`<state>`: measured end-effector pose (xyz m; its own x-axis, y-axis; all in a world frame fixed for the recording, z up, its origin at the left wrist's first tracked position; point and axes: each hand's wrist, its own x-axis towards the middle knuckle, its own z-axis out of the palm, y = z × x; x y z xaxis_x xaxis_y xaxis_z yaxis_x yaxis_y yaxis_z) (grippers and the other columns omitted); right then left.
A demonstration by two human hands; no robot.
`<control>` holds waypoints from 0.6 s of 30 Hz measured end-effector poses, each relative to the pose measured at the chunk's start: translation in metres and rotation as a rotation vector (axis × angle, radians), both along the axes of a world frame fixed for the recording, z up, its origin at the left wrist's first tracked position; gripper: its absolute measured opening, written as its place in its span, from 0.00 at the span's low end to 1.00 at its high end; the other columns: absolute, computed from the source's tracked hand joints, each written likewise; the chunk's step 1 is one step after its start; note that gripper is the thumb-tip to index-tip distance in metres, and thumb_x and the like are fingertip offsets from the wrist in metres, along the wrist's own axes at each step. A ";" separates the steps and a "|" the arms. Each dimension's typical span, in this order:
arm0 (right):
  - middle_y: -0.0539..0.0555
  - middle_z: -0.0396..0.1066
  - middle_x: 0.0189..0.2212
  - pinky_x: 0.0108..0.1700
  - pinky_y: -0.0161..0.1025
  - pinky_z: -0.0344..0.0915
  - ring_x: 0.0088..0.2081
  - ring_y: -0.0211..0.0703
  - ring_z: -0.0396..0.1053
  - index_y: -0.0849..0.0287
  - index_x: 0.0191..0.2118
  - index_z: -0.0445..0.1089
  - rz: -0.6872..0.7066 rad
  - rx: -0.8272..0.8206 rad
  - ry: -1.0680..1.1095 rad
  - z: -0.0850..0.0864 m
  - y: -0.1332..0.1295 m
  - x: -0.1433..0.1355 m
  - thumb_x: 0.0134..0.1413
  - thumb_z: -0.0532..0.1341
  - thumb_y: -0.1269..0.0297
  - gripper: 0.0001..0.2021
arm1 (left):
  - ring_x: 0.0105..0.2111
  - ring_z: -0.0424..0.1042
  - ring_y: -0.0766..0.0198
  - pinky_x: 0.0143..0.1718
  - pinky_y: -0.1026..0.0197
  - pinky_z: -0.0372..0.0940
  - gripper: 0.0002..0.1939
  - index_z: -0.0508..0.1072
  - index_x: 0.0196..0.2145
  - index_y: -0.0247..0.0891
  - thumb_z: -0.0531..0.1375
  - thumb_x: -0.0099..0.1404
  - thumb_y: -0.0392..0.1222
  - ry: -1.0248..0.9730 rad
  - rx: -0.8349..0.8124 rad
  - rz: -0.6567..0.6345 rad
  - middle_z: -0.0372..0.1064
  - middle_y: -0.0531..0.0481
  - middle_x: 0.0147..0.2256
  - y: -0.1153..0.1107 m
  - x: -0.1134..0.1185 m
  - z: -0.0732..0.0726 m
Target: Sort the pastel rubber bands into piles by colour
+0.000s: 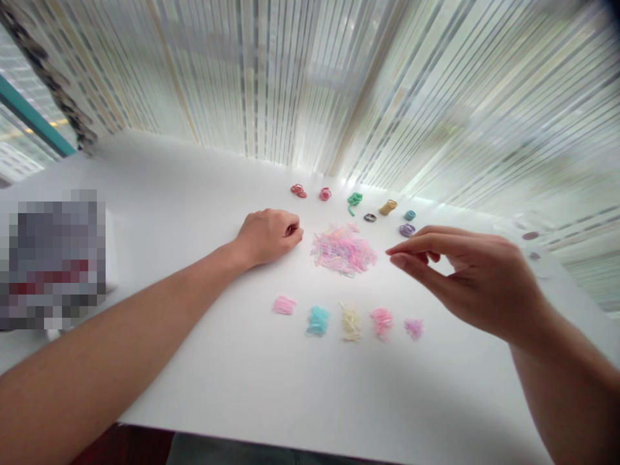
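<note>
A loose heap of thin pastel strips point(343, 250), mostly pink and lilac, lies on the white table point(232, 381). Just left of it, my left hand point(271, 234) rests on the table with fingers curled closed; its inside is hidden. To the right of the heap, my right hand point(465, 274) hovers with thumb and forefinger tips pinched; anything between them is too small to make out. Nearer me are sorted piles in a row: a pink pile point(285, 305), a light blue pile point(318, 321), a cream pile point(351, 323), a coral-pink pile point(382, 321) and a lilac pile point(414, 329).
Behind the heap sit small coiled bands: red point(299, 190), pink point(325, 194), green point(355, 200), tan point(388, 207), blue point(410, 215), purple point(407, 230) and a dark ring point(370, 218). A string curtain point(290, 77) borders the far edge. A blurred-out object point(53, 258) stands left.
</note>
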<state>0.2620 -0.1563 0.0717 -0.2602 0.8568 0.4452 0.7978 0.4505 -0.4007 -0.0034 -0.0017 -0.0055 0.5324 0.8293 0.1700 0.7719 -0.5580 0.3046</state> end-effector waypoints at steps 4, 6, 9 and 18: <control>0.53 0.77 0.27 0.30 0.41 0.66 0.29 0.42 0.71 0.53 0.36 0.83 -0.300 0.050 0.347 -0.018 0.009 0.046 0.61 0.72 0.54 0.09 | 0.32 0.70 0.58 0.31 0.55 0.51 0.16 0.68 0.26 0.41 0.53 0.68 0.51 0.018 0.012 0.010 0.77 0.48 0.32 0.001 0.000 0.001; 0.52 0.75 0.24 0.27 0.39 0.61 0.25 0.39 0.66 0.56 0.34 0.82 -0.372 0.044 0.509 -0.035 0.018 0.061 0.61 0.72 0.52 0.13 | 0.32 0.70 0.58 0.32 0.55 0.51 0.16 0.66 0.26 0.41 0.53 0.68 0.52 0.023 0.015 0.009 0.76 0.48 0.32 0.002 0.000 0.002; 0.50 0.72 0.22 0.26 0.37 0.59 0.24 0.37 0.63 0.59 0.32 0.80 -0.424 -0.047 0.582 -0.061 0.029 0.071 0.57 0.72 0.52 0.14 | 0.32 0.69 0.58 0.33 0.56 0.51 0.16 0.67 0.27 0.42 0.52 0.68 0.53 0.050 0.000 0.023 0.75 0.49 0.32 0.002 0.001 0.004; 0.52 0.76 0.27 0.31 0.38 0.59 0.27 0.38 0.66 0.60 0.35 0.79 -0.312 -0.234 0.289 -0.088 0.024 0.069 0.64 0.65 0.55 0.13 | 0.31 0.67 0.59 0.34 0.57 0.53 0.17 0.71 0.30 0.42 0.52 0.69 0.55 0.101 -0.007 0.055 0.73 0.50 0.30 0.005 -0.002 0.006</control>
